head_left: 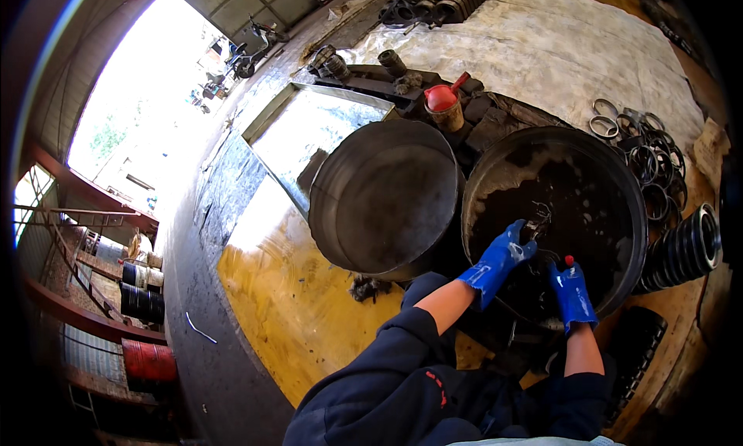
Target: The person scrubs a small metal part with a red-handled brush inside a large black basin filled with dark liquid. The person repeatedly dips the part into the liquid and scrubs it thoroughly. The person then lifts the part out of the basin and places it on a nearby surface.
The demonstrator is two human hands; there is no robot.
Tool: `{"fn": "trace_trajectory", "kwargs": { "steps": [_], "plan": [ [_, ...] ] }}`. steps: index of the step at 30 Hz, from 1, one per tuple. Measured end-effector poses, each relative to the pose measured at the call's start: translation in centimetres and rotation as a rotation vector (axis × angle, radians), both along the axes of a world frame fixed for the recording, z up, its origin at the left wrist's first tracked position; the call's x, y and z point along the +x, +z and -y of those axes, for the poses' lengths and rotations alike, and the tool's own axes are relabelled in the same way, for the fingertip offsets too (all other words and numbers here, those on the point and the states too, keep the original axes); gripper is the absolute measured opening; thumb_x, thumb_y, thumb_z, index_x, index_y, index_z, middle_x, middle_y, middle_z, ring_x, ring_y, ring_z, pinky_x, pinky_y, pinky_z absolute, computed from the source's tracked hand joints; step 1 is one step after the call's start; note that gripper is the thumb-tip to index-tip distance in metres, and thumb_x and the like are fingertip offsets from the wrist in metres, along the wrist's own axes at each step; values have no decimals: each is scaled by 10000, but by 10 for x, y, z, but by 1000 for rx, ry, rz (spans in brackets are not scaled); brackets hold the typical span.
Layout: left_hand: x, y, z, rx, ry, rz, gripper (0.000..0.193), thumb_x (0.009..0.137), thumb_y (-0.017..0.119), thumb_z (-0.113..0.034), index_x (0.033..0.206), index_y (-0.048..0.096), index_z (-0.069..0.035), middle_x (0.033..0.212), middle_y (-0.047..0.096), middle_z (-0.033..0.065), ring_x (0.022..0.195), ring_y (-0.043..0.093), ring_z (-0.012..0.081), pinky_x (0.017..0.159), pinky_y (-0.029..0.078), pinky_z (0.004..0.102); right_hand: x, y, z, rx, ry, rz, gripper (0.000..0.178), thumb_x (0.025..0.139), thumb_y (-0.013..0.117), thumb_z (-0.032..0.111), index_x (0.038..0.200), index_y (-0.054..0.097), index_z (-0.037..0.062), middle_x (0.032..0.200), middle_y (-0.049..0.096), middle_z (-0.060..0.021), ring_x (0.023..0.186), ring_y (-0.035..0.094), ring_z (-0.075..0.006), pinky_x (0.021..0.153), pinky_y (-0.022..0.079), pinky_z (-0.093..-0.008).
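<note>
Both my hands wear blue rubber gloves and are over a wide round metal tub (631, 202) of dark liquid with patches of pale foam. My left hand (501, 262) has its thumb and fingers curled about something dark and wet near the middle of the tub. Bright glints (540, 214) show just beyond its fingertips, and the shape there is hard to make out. My right hand (573, 293) is closed at the tub's near side, with a small red tip (570, 260) sticking up above the fingers. What the red tip belongs to is hidden in the glove.
A second round metal tub (387, 191) stands to the left, beside a shallow metal tray (309, 129). Beyond are a red scoop (442, 98) on a dirty container (446, 117) and dark cylindrical parts (392, 61). Metal rings (656, 164) and a ribbed black cylinder (681, 249) lie right.
</note>
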State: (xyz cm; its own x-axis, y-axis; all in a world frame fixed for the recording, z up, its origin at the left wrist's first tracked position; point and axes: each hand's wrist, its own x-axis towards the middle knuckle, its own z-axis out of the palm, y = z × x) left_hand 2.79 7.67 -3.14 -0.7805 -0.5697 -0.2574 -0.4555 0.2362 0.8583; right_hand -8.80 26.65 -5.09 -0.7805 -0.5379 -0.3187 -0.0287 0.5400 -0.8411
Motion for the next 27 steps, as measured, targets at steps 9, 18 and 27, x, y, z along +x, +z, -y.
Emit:
{"fn": "trace_trajectory", "kwargs": {
  "steps": [9,18,27],
  "plan": [
    [9,-56,26,-18,-62,-115,942,790,868,-287,1548,377,-18,1492,525,217,1395,520,331,1168,434,435,-32,10,23,-192,-129,258,232,941,689,233,1056,713,34,871,718,-55,723,667,-126,670,541,-303],
    [-6,-153,75,-107,-323,-656,437,1077,387,-339,1419,553,-123,1399,611,129,1203,648,236,1034,539,372,16,21,62,-607,316,60,288,952,693,226,1126,718,-1,923,723,-92,700,670,-151,645,563,-308],
    [-35,-61,28,575,-90,-163,503,896,630,-114,1389,563,-41,1333,662,128,1221,649,257,1026,555,407,-26,-24,38,-606,-114,282,281,946,720,220,1129,715,7,898,706,-68,693,641,-136,598,529,-288]
  ]
}}
